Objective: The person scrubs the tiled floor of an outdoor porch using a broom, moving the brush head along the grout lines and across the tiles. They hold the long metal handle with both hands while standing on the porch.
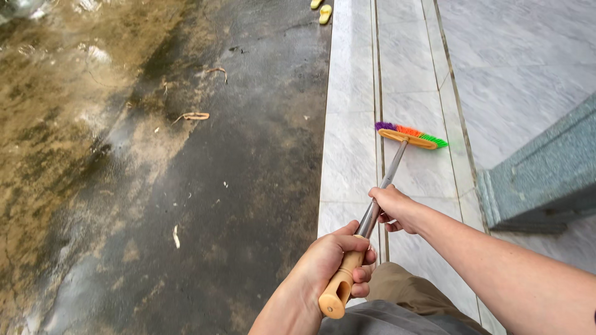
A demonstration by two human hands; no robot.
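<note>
Broom (397, 155) on marble step (351, 149); green pillar base (546, 174) right; sandals (321, 11) ahead.

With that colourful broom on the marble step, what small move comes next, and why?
Probably a short push of the multicoloured bristle broom head leftward toward the wet dark ground: both hands, left hand and right hand, grip the metal handle, bristles resting on the pale step.
</note>
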